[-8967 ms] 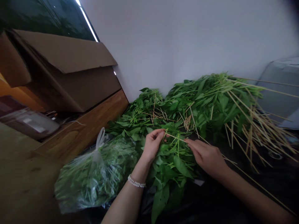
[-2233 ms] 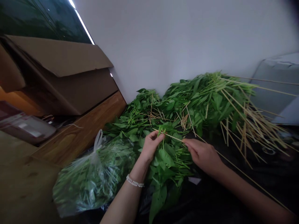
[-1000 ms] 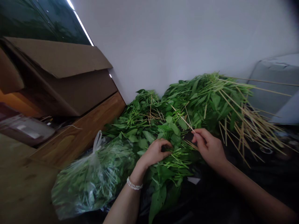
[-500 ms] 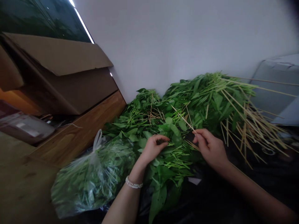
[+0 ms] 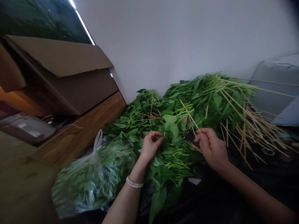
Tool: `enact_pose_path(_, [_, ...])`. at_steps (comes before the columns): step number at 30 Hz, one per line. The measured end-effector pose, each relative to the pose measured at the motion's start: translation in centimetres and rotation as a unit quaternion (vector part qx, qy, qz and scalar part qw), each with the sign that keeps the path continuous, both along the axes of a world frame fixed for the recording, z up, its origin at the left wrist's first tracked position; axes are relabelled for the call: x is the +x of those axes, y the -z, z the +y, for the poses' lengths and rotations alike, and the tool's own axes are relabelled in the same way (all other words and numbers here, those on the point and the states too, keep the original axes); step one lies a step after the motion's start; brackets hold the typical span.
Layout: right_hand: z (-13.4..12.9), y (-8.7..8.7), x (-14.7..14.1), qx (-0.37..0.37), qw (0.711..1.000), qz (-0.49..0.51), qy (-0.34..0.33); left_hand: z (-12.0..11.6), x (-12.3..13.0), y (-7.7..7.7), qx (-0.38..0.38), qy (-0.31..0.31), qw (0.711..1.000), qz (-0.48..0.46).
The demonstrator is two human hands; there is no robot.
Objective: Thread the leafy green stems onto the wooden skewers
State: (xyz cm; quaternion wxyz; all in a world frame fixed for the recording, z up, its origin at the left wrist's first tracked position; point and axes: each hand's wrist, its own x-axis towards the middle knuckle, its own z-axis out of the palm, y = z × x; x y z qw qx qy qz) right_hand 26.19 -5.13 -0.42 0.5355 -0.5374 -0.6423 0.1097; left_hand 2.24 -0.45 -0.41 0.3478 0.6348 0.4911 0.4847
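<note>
My left hand [image 5: 151, 144], with a white beaded bracelet on the wrist, is closed in a pinch at a leafy green sprig [image 5: 172, 124]; its fingertips partly hide the contact. In my right hand [image 5: 211, 147], thumb and forefinger grip a thin pale stick [image 5: 192, 119], which slants up and left. The stick's upper part crosses a bundle of bright green stems [image 5: 185, 110]. Below and between both hands lies a pile of leafy greens [image 5: 173, 158] with cut stems pointing right.
To the left sits a tied clear plastic bag of greens [image 5: 95, 177]. Behind it are a wooden board [image 5: 81, 130] and an open cardboard box [image 5: 77, 87]. A larger heap of greens [image 5: 193, 90] and many thin sticks [image 5: 254, 130] lie right, near a pale bin [image 5: 271, 84]. Black plastic [image 5: 221, 199] spreads beneath.
My left hand has drawn slightly left and up, its fingertips closer together. The stick in my right hand has shifted a little right, and the bright stems beside it have swung upward and right.
</note>
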Motion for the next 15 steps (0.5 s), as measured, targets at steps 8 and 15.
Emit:
enact_pose_path(8, [-0.2,0.1,-0.1,0.001,1.000,0.020,0.004,0.3,-0.1,0.2,0.035,0.000,0.999,0.009])
enact_pose_path(15, [-0.2,-0.3,0.1,-0.016,0.999,0.041,0.012,-0.7,0.4,-0.7,0.077,0.045,0.992,0.085])
